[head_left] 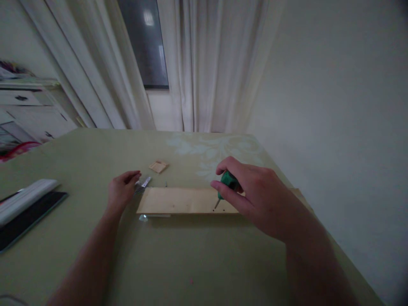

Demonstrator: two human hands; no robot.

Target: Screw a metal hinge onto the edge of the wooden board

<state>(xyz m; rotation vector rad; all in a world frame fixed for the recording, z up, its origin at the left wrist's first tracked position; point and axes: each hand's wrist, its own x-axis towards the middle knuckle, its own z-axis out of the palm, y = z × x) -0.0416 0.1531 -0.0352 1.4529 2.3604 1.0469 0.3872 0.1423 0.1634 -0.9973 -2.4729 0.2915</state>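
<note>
My right hand (258,195) is wrapped round the green handle of a screwdriver (228,180). Its thin shaft points down and left, the tip close to one of two dark holes near the front edge of a long pale wooden board (188,199). That board lies flat on the table, its right part hidden behind my hand. Just off the board's left end, my left hand (121,189) has thumb and fingers pinched together; whatever they hold is too small to make out. Beside those fingers lies a small cluster of shiny metal pieces (143,184).
Small thin wooden pieces (158,166) lie behind the board. At the left are a white box-like object (28,197) and a dark flat tablet-like slab (35,221). Beyond the table (191,259) stand curtains, a white cabinet (35,110) and, at right, a wall.
</note>
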